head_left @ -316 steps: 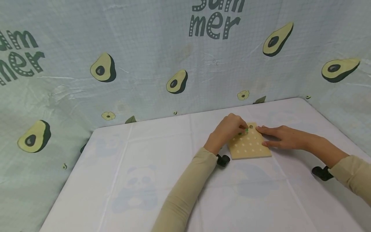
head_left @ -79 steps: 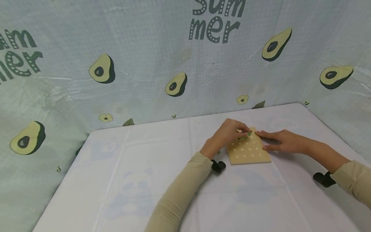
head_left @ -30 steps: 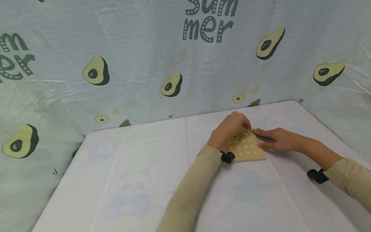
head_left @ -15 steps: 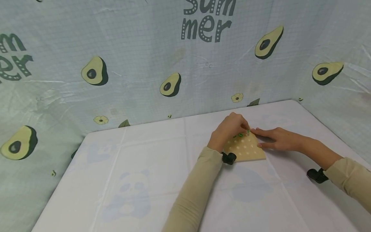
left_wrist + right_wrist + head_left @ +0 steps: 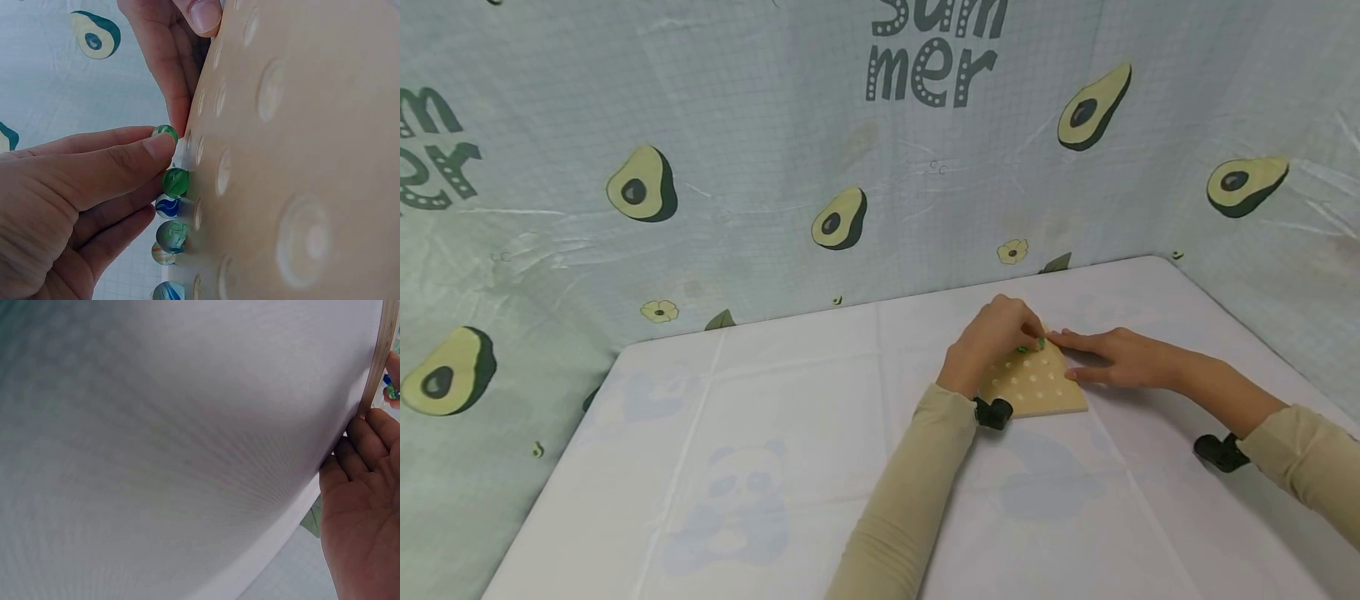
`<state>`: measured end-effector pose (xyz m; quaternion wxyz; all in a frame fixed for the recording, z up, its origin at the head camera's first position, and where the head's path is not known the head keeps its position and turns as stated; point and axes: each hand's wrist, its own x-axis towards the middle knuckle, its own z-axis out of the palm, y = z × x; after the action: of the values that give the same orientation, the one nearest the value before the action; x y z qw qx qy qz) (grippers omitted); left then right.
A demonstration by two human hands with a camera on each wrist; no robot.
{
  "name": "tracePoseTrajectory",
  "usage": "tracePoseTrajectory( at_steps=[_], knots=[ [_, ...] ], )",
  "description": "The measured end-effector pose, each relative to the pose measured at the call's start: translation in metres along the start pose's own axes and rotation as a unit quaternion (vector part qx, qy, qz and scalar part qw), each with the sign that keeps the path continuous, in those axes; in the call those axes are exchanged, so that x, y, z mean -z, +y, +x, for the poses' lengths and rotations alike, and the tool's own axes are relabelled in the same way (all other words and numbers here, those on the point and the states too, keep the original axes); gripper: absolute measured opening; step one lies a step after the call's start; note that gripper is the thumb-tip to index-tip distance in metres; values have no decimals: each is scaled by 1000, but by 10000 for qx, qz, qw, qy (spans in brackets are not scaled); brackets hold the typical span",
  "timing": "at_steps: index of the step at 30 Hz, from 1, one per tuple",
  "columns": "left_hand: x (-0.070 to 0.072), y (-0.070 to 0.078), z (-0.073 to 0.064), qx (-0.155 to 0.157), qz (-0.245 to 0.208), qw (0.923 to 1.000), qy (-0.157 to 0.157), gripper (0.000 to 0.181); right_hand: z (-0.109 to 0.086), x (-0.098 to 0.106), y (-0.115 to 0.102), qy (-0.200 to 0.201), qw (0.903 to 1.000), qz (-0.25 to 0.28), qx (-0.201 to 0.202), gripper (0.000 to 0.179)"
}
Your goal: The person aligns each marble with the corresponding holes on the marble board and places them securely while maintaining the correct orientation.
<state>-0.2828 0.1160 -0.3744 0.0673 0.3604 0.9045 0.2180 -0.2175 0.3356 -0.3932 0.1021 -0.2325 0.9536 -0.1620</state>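
A pale wooden board (image 5: 1037,387) with rows of round hollows lies on the table. My left hand (image 5: 996,337) is over its back edge, thumb and fingertips pinching a green marble (image 5: 164,130) close to the board. Beside it in the left wrist view are a darker green marble (image 5: 175,183), a blue swirled marble (image 5: 167,207), a clear greenish marble (image 5: 171,236) and others, lined up along the board. Fairly straight fingers of my right hand (image 5: 1131,358) rest against the board's right edge and back corner, seen also in the right wrist view.
A white cloth (image 5: 820,450) with faint panda prints covers the table. Behind it hangs a pale curtain (image 5: 737,233) printed with avocados. Black wrist cameras (image 5: 994,413) sit at both cuffs, the left one in front of the board's near left corner.
The left hand lifted slightly after 2.6 s ago and has since come down a little with the green marble, near the back right corner. The right hand stays at the board's edge.
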Motion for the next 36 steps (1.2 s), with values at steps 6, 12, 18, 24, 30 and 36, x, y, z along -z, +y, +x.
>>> tracePoseTrajectory(
  at_steps=[6, 12, 18, 24, 30, 36],
  knots=[
    [0, 1, -1, 43, -14, 10000, -7, 15, 0, 0, 1, 34, 10000, 2, 31, 72],
    [-1, 1, -2, 102, -62, 9999, -15, 15, -1, 0, 0, 66, 10000, 6, 73, 71],
    [-2, 0, -1, 52, -47, 10000, -24, 15, -1, 1, -2, 52, 9999, 17, 90, 70],
    [-1, -1, -2, 77, -81, 9999, -22, 15, -1, 1, -2, 75, 9999, 18, 142, 70],
    [0, -2, -2, 56, -135, 9999, -1, 16, 1, -1, -1, 53, 9999, 12, 91, 71],
    [13, -3, -5, -26, -134, 9997, 179, 20, 0, 0, -2, 11, 10000, -2, 7, 72]
  ],
)
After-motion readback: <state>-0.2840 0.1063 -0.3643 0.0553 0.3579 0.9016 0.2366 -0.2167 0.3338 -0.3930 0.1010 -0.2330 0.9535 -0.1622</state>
